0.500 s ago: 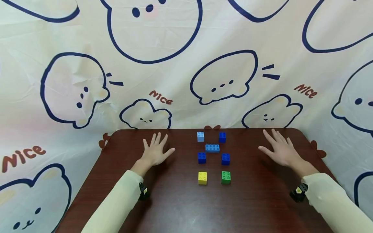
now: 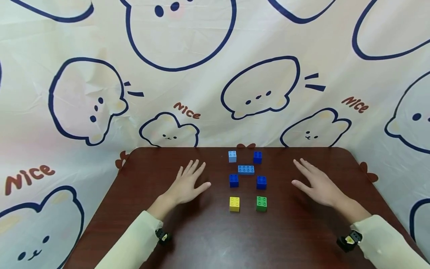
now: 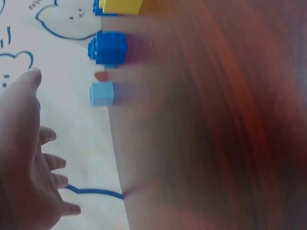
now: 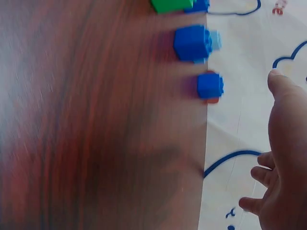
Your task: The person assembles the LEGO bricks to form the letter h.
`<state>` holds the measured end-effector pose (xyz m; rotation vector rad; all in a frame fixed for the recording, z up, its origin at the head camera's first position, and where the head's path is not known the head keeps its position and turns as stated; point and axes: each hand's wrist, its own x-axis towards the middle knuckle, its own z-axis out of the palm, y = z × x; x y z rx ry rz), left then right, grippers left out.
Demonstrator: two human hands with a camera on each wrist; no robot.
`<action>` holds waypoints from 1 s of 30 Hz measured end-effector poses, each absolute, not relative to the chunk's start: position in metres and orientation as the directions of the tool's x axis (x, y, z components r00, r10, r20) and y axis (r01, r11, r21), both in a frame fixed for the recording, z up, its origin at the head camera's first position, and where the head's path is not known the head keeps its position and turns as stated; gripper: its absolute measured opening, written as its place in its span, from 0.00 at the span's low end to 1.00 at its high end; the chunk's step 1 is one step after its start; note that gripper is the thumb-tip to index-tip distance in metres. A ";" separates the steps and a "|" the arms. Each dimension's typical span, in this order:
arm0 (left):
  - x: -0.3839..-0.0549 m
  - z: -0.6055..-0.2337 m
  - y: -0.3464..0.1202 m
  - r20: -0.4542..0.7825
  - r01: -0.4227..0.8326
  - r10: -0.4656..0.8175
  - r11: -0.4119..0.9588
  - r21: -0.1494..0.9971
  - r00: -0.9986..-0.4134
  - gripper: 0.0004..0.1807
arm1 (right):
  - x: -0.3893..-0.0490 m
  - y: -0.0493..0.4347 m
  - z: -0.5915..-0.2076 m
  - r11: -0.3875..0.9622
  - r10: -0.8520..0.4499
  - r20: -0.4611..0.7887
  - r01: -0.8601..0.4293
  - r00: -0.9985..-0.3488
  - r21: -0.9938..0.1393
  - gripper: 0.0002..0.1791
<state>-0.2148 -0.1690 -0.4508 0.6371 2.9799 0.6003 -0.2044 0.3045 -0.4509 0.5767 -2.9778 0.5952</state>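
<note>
Toy building bricks stand apart on the dark wooden table (image 2: 215, 239). At the back are a light blue brick (image 2: 232, 156) and a dark blue brick (image 2: 257, 157). A longer blue brick (image 2: 246, 170) lies in front of them. Two more dark blue bricks follow, one left (image 2: 233, 181) and one right (image 2: 261, 182). Nearest the person are a yellow brick (image 2: 234, 204) and a green brick (image 2: 261, 203). My left hand (image 2: 186, 186) hovers left of the bricks, fingers spread, holding nothing. To their right, my right hand (image 2: 319, 185) is likewise spread and holds nothing.
A pale cloth (image 2: 208, 89) with cartoon outlines hangs behind the table and along its sides. Small dark cameras sit at the left wrist (image 2: 162, 236) and the right wrist (image 2: 349, 241).
Both hands have moved inward toward the bricks and a little nearer the person. The bricks keep their places on the table; the head view has shifted slightly.
</note>
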 end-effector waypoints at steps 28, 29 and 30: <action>-0.180 -0.496 -0.109 0.108 0.310 0.477 0.367 0.877 -0.872 0.30 | -0.170 0.224 -0.503 0.447 -0.380 0.052 -0.232 -0.923 -0.864 0.30; -0.179 -0.498 -0.107 0.105 0.304 0.477 0.362 0.881 -0.872 0.30 | -0.169 0.222 -0.504 0.444 -0.381 0.049 -0.229 -0.923 -0.866 0.31; -0.179 -0.498 -0.106 0.104 0.303 0.479 0.358 0.883 -0.872 0.30 | -0.169 0.220 -0.505 0.440 -0.383 0.048 -0.227 -0.923 -0.869 0.31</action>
